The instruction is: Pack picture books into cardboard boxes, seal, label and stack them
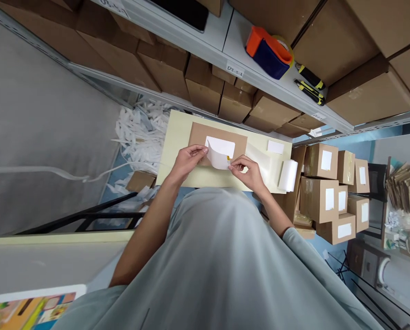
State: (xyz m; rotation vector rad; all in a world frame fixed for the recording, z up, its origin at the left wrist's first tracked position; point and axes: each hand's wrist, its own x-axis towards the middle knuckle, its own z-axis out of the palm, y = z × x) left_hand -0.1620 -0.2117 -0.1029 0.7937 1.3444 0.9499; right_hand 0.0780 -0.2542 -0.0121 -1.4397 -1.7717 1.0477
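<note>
A flat brown cardboard box [196, 137] lies on the pale yellow tabletop [172, 137] in front of me. Between my hands a white label [218, 160] curls upward, with a small yellow mark near its right corner. Behind it, a white rectangle [225, 145] lies on the box; I cannot tell whether the two are joined. My left hand [187, 161] pinches the label's left corner between thumb and fingers. Its lower right corner is pinched by my right hand [249, 172], just off the box's near right side.
A roll of white labels [288, 175] and a small white slip [275, 147] lie on the table's right. Shelving above holds cartons, a tape dispenser [270, 52] and two utility knives [310, 87]. Labelled boxes [318, 197] stand stacked right; waste strips [143, 133] heap left.
</note>
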